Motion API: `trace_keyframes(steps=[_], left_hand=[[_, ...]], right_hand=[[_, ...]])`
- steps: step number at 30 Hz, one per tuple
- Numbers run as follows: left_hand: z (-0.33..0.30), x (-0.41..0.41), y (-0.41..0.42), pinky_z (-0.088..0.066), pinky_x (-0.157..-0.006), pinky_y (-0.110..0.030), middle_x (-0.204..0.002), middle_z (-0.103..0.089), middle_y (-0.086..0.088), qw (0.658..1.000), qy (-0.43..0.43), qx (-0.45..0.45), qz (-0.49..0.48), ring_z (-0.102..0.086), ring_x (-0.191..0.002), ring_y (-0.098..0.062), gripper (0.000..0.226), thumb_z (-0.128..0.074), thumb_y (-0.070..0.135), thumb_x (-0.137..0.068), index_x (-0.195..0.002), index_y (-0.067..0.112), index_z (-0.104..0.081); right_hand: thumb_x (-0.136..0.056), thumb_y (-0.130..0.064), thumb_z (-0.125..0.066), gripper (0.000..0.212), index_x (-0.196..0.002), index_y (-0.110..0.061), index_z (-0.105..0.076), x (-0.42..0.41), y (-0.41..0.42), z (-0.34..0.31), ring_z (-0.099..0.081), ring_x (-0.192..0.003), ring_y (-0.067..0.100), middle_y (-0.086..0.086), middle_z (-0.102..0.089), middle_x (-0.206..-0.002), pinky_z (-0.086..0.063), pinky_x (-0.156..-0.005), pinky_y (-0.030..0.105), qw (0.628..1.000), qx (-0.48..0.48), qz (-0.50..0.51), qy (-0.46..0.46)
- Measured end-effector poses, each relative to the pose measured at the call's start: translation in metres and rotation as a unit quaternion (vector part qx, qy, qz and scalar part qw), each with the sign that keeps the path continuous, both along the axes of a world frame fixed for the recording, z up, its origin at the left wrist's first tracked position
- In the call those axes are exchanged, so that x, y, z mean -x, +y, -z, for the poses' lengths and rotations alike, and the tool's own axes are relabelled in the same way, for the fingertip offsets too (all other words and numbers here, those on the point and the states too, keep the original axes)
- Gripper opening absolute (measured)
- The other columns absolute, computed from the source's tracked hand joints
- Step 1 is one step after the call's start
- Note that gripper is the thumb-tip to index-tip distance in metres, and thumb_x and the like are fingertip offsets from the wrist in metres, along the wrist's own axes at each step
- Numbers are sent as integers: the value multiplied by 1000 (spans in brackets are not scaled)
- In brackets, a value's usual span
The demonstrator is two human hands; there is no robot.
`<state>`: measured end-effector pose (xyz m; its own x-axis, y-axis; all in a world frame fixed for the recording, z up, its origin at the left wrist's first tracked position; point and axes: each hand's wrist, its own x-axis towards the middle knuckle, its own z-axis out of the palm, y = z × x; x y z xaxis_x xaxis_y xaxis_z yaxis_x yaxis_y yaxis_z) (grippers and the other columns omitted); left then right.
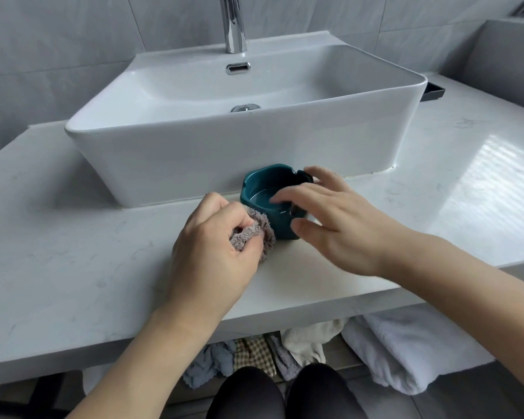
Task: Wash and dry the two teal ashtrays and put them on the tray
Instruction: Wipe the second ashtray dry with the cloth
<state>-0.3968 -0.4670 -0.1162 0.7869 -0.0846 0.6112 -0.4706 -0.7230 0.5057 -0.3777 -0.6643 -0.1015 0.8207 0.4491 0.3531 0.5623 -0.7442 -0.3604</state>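
One teal ashtray stands upright on the white counter, right against the front wall of the basin. My left hand is closed around a bunched grey cloth that touches the ashtray's near left side. My right hand reaches over the ashtray with fingers spread. Its forefinger is at the far rim, other fingers are over the bowl, and the thumb is beside the near right wall. The hand is slightly blurred and not clamped on it. A second ashtray is not in view. A dark tray shows partly behind the basin's right corner.
The white countertop basin fills the middle, with a chrome tap behind it. The marble counter runs left and right. Towels and cloths lie on a shelf below the counter edge. My knees are at the bottom.
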Motion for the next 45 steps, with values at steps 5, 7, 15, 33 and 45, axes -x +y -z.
trace_keyframes(steps=[5, 7, 15, 33, 45], left_hand=[[-3, 0, 1, -44, -66, -26, -82, -54, 7, 999, 11, 36, 7, -54, -75, -14, 20, -79, 13, -76, -72, 16, -61], [-3, 1, -3, -45, -67, -24, -82, -54, 6, 999, 1, 40, 16, -54, -76, -14, 18, -78, 14, -77, -73, 15, -61], [-1, -2, -9, -47, -58, -40, -78, -48, 4, 999, 37, -31, -21, -49, -70, -22, 28, -74, 13, -75, -68, 17, -47], [-17, -14, -10, -46, -68, -27, -82, -56, 5, 996, 69, 59, 12, -55, -73, -13, 20, -77, 18, -78, -73, 19, -58], [-8, -2, -24, -46, -57, -35, -77, -48, 3, 998, -3, -59, 10, -52, -70, -21, 18, -75, 11, -75, -70, 14, -58]], right_hand=[[-94, -28, -49, 32, -121, -13, -56, -16, -33, -4, -48, -125, 19, 0, -53, -132, -37, -106, 37, 999, 15, -45, 12], [-95, -24, -48, 27, -116, -10, -57, -21, -32, 4, -49, -123, 22, 3, -56, -127, -38, -105, 38, 998, 19, -61, 10], [-93, -19, -53, 19, -104, -6, -60, -22, -29, 7, -44, -128, 23, -3, -58, -104, -35, -105, 24, 996, -22, -82, 13], [-101, -19, -49, 26, -126, -19, -53, -10, -39, -10, -40, -138, 20, -6, -29, -158, -33, -112, 32, 996, 56, 10, 72], [-98, -10, -53, 26, -123, -10, -59, -18, -41, -7, -21, -149, 17, 2, -57, -134, -29, -116, 33, 997, 65, -28, 31]])
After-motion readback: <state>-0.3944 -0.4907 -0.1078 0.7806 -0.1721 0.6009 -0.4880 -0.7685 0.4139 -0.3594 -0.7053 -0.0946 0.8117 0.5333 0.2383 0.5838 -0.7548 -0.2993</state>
